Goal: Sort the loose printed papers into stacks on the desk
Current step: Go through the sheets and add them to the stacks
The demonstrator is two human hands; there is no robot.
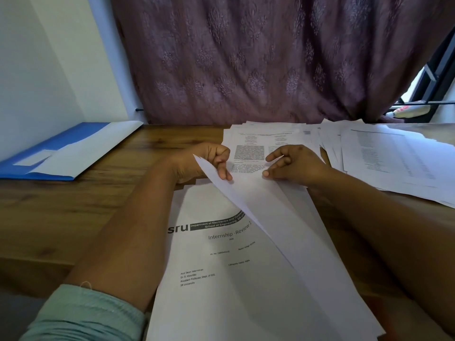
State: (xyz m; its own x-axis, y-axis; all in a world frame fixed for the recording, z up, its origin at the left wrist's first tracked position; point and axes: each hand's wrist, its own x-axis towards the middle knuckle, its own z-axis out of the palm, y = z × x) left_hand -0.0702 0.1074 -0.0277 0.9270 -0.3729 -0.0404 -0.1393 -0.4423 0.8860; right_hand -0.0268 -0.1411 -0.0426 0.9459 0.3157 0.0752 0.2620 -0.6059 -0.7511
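I see the lifted sheets (283, 217) tilted above the cover page (221, 279), far edge pinched by my left hand (204, 161) and right hand (295, 166); bare desk (73, 212) lies leftward, loose papers (381, 156) crowd right

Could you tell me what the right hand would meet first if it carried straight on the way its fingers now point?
The right hand points left, toward the left hand. Judging by this view, it would first meet that hand's fingers on the lifted sheet, though depth is unclear.
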